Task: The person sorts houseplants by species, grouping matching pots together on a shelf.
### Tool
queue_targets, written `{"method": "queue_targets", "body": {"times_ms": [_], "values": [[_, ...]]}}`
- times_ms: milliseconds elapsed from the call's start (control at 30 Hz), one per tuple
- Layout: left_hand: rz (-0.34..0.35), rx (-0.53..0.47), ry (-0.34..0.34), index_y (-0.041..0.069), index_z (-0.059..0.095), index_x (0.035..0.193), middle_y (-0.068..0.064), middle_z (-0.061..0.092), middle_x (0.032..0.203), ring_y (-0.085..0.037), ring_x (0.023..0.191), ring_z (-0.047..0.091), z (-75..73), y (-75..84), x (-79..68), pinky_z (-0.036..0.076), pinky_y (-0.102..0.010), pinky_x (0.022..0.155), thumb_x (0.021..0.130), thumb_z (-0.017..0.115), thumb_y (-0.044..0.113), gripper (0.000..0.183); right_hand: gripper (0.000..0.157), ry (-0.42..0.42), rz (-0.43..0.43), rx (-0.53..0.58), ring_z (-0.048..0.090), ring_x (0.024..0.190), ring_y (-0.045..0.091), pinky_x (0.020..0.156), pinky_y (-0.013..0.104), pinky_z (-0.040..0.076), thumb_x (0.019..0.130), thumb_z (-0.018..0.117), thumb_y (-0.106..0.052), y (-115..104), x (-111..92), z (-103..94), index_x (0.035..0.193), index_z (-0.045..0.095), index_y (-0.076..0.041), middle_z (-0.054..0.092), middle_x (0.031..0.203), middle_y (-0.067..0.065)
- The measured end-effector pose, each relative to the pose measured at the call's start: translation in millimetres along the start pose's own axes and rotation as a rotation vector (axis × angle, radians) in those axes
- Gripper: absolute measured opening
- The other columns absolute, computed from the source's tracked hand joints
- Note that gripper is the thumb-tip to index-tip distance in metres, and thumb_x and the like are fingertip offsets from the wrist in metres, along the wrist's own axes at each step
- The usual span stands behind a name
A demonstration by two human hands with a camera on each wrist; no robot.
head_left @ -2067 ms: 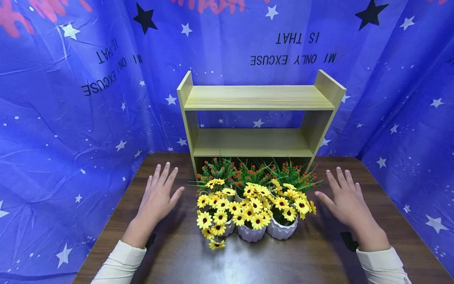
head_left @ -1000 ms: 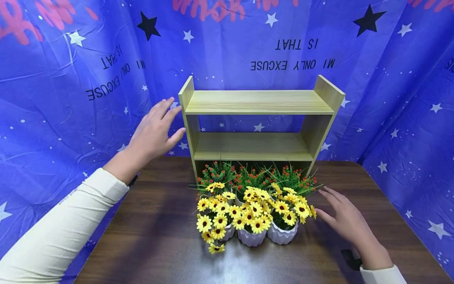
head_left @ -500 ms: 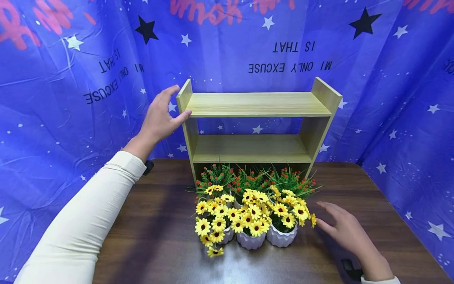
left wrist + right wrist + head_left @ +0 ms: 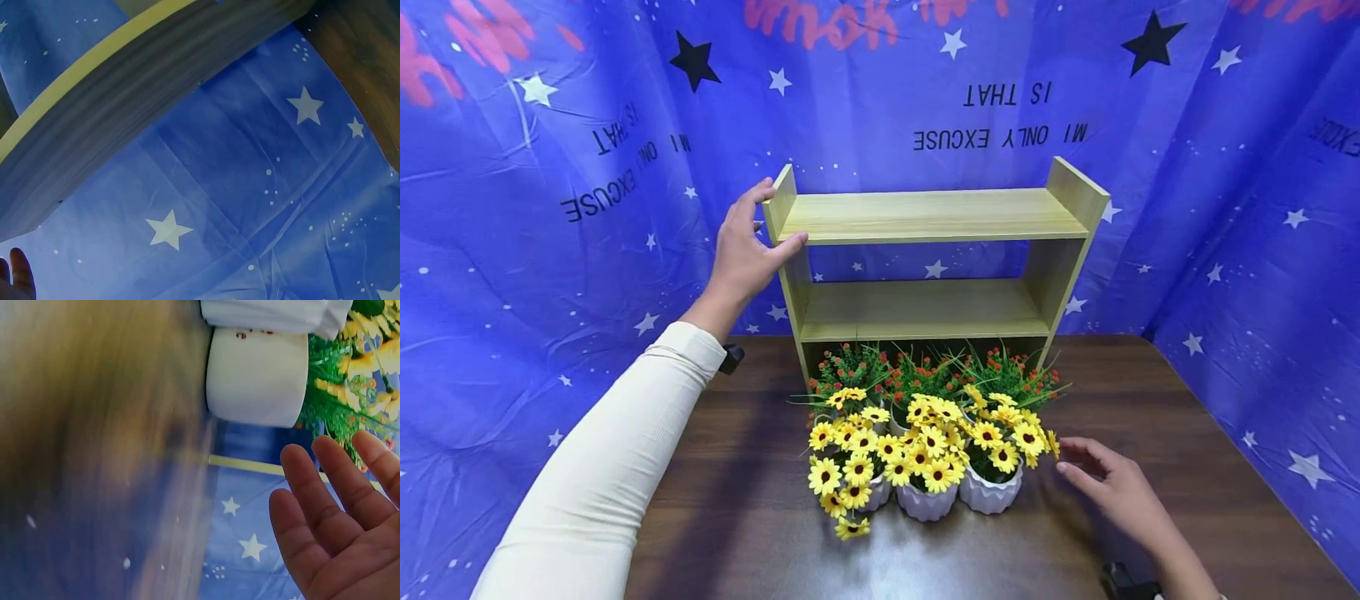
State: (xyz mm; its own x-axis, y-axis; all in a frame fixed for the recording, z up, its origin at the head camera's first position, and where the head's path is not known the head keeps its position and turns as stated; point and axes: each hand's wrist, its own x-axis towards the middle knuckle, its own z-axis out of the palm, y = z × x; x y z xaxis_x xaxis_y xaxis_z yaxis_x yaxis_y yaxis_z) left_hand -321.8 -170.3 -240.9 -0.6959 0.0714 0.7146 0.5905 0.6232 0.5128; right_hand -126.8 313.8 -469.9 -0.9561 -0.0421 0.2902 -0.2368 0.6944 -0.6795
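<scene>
A light wooden shelf (image 4: 917,212) stands upright at the back of the table. My left hand (image 4: 748,246) is at its upper left side panel, the thumb across the front edge and the bent fingers on the outer side. In the left wrist view, a fingertip (image 4: 22,272) shows just past the end of the panel (image 4: 125,106). Potted yellow daisies (image 4: 925,450) fill the front row, in pale ribbed pots (image 4: 992,490). My right hand (image 4: 1112,483), fingers loosely bent and holding nothing, is beside the rightmost daisies. In the right wrist view its palm (image 4: 356,550) faces the pots (image 4: 256,378).
Potted plants with red blossoms (image 4: 925,375) stand between the daisies and the shelf, partly covering its lower part. The dark wooden table (image 4: 730,492) extends on both sides. A blue starry curtain (image 4: 880,83) hangs behind and at the sides.
My left hand has risen from above the table's left side to the shelf's upper left corner, and its fingers have closed in around the panel. My right hand has come lower, nearer the daisies.
</scene>
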Motion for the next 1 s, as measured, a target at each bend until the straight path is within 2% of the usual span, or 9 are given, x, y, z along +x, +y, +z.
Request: {"method": "queue_targets", "body": {"times_ms": [267,400,500,600,733,867,1000], "values": [[-0.065,-0.106,-0.003,0.005,0.046,0.139,0.007,0.036,0.157,-0.011,0.136,0.038,1.6,0.5,0.3,0.044,-0.042,0.099,0.079,0.084,0.022,0.073,0.035,-0.067,0.047,0.152,0.062,0.095,0.004,0.076,0.025,0.052,0.093,0.071,-0.015,-5.1,-4.7,14.9,0.123,0.061,0.001,0.069,0.111,0.015],[-0.070,-0.134,0.004,0.006,0.045,0.139,0.007,0.034,0.158,-0.007,0.137,0.036,3.9,1.1,-0.5,0.044,-0.040,0.102,0.080,0.083,0.021,0.072,0.037,-0.111,0.074,0.198,0.064,0.101,0.017,0.079,0.027,0.052,0.092,0.071,-0.016,-9.0,-6.7,22.8,0.124,0.060,0.000,0.068,0.115,0.016],[-0.061,-0.153,0.008,0.006,0.044,0.140,0.008,0.032,0.159,-0.005,0.138,0.034,5.9,1.7,-1.5,0.042,-0.039,0.103,0.081,0.083,0.021,0.072,0.040,-0.131,0.101,0.185,0.063,0.107,0.029,0.081,0.028,0.052,0.092,0.072,-0.019,-11.2,-7.9,29.3,0.125,0.059,0.000,0.066,0.119,0.017],[-0.050,-0.170,0.014,0.006,0.043,0.140,0.010,0.033,0.158,-0.004,0.137,0.035,7.9,1.5,-2.7,0.042,-0.040,0.103,0.081,0.083,0.021,0.072,0.049,-0.135,0.129,0.161,0.062,0.110,0.035,0.083,0.030,0.053,0.090,0.074,-0.022,-12.3,-9.2,35.8,0.129,0.057,0.002,0.064,0.122,0.020],[-0.053,-0.198,0.025,0.007,0.043,0.141,0.013,0.038,0.154,-0.006,0.132,0.041,10.0,-0.1,-3.3,0.046,-0.041,0.098,0.081,0.082,0.020,0.072,0.064,-0.143,0.168,0.142,0.058,0.115,0.040,0.090,0.042,0.052,0.088,0.077,-0.027,-14.8,-9.6,42.0,0.135,0.050,0.008,0.058,0.129,0.028],[-0.081,-0.213,0.024,0.013,0.042,0.142,0.012,0.041,0.151,-0.011,0.126,0.047,11.6,-0.8,-2.7,0.051,-0.041,0.090,0.082,0.082,0.020,0.072,0.081,-0.162,0.207,0.087,0.046,0.126,0.050,0.100,0.057,0.041,0.087,0.076,-0.036,-19.3,-8.6,45.0,0.141,0.041,0.014,0.044,0.140,0.037],[-0.103,-0.236,0.014,0.013,0.040,0.142,0.009,0.040,0.153,-0.013,0.126,0.046,14.3,2.4,-2.4,0.050,-0.036,0.089,0.083,0.081,0.017,0.072,0.093,-0.184,0.218,0.083,0.034,0.134,0.051,0.106,0.060,0.032,0.087,0.076,-0.039,-22.4,-7.9,51.3,0.145,0.030,0.017,0.034,0.147,0.038]]}}
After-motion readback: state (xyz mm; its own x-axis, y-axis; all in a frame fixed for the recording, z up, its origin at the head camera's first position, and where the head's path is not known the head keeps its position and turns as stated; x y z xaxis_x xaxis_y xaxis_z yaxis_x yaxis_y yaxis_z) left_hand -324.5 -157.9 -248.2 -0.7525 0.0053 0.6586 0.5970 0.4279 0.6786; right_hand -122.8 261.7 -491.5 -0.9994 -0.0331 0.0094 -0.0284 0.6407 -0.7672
